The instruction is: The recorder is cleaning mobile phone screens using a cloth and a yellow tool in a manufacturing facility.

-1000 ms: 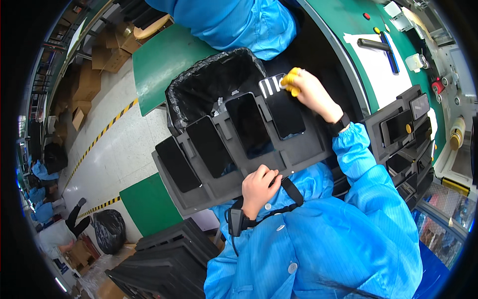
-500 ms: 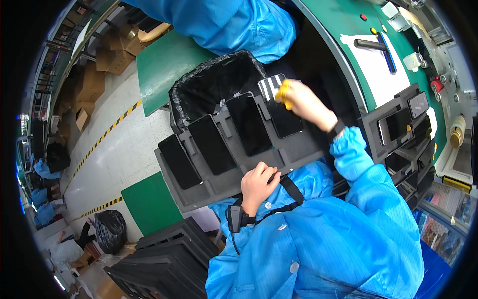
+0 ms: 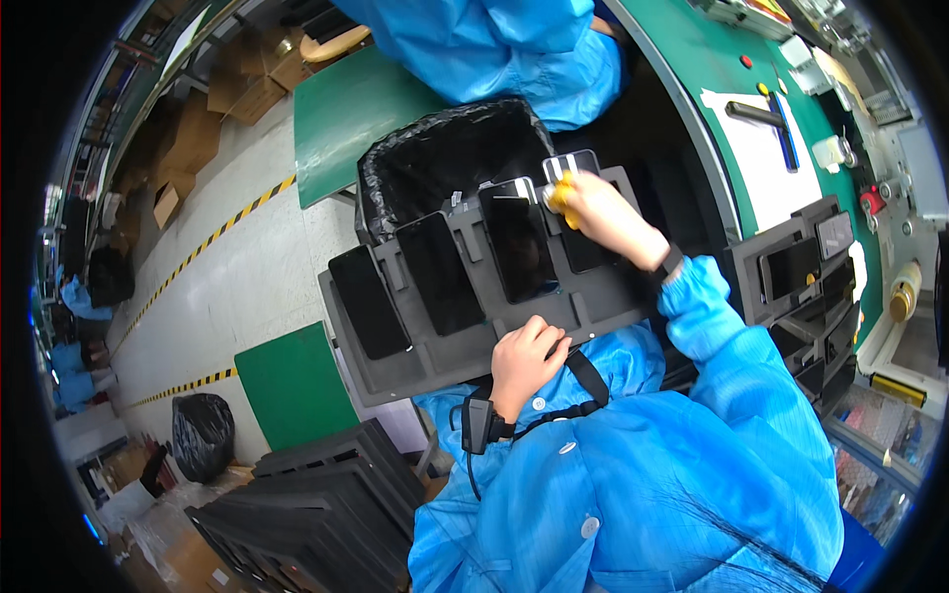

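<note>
A dark grey foam tray [image 3: 415, 366] lies across my lap with several black phones in its slots. My left hand [image 3: 527, 364] is curled over the tray's near edge. At the tray's right end, my right hand [image 3: 618, 219] is over the rightmost phone [image 3: 585, 252], hiding its middle. Its fingers are drawn together, with yellow coverings or yellow material [image 3: 564, 201] at their tips; what they pinch, if anything, cannot be made out. Beside that phone lies another phone [image 3: 519, 242], then two more phones [image 3: 440, 277], [image 3: 368, 301] to the left.
A bin lined with a black bag [image 3: 445, 138] stands beyond the tray. Past it is a co-worker's blue sleeve [image 3: 514, 49]. On the green bench [image 3: 682, 49] at right are a black-handled roller [image 3: 756, 114] and stacked trays with phones [image 3: 791, 267]. More black trays [image 3: 306, 504] are stacked lower left.
My right hand has shifted toward the left edge of the rightmost phone. The left hand stays on the tray's edge. The whole view has turned slightly, and the co-worker's sleeve appears farther right.
</note>
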